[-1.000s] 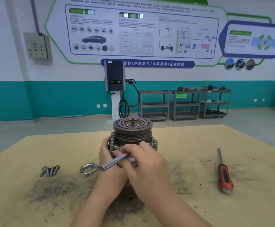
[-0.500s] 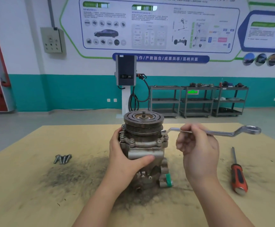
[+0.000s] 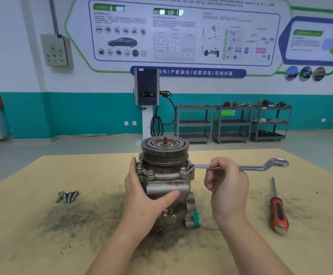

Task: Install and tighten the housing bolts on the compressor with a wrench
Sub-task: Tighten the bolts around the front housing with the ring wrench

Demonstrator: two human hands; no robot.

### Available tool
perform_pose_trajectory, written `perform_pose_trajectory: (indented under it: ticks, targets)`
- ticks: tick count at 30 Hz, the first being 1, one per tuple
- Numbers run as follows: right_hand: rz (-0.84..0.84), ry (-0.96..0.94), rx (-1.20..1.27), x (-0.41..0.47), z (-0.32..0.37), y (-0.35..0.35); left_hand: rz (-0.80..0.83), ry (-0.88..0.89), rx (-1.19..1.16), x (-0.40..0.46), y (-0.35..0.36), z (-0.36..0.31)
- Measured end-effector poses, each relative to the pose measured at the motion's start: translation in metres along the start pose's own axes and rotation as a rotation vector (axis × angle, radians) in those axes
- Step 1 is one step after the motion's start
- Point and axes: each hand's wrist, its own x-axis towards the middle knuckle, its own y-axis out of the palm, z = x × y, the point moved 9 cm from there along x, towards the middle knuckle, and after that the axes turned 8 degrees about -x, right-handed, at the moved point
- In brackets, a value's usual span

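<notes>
The grey metal compressor [image 3: 167, 175] stands upright on the table [image 3: 32, 225], its dark grooved pulley on top. My left hand [image 3: 141, 197] grips the housing from the left, thumb across its front. My right hand [image 3: 226, 187] holds the shaft of a silver ring wrench [image 3: 258, 167]. The wrench lies level, its near ring end on a bolt at the right side of the housing flange [image 3: 185, 170], its far ring end pointing right. Several bolts sit in the flange around the pulley.
Several loose bolts [image 3: 67, 196] lie on the table to the left. A red and black screwdriver [image 3: 278, 211] lies at the right. Dark grime covers the tabletop around the compressor. Shelving carts [image 3: 233, 122] and a charging post [image 3: 146, 100] stand far behind.
The wrench has swung from the front-left of the compressor over to its right side and its ring end now sits on a right-hand flange bolt. My left hand has kept its grip on the housing.
</notes>
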Motion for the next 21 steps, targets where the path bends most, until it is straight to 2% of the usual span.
perform_pose_trajectory:
  ticks: [3, 6, 8, 11, 14, 16, 18, 21]
  targets:
    - [-0.053, -0.314, -0.085, -0.026, 0.019, 0.005, -0.012, 0.016, 0.021, 0.001, -0.001, -0.001]
    - [0.066, -0.574, -0.323, -0.051, 0.029, 0.029, -0.023, 0.012, 0.011, 0.002, -0.002, 0.002]
    - [0.118, -0.666, -0.435, -0.067, 0.027, 0.044, -0.037, -0.015, -0.013, 0.004, -0.002, 0.004]
    - [0.196, -0.685, -0.49, -0.075, 0.025, 0.057, -0.073, -0.041, -0.043, 0.006, -0.003, 0.007]
    - [0.174, -0.809, -0.462, -0.07, 0.046, 0.05, -0.055, -0.004, -0.004, 0.005, -0.003, 0.005]
    - [0.126, -0.705, -0.255, -0.055, 0.056, 0.033, -0.04, 0.012, 0.017, 0.003, -0.003, 0.003]
    - [0.073, -0.5, -0.068, -0.038, 0.049, 0.019, -0.035, 0.013, 0.024, 0.001, -0.003, 0.001]
    - [0.056, -0.211, 0.065, -0.02, 0.026, 0.009, -0.01, 0.008, 0.013, 0.0, -0.001, -0.003]
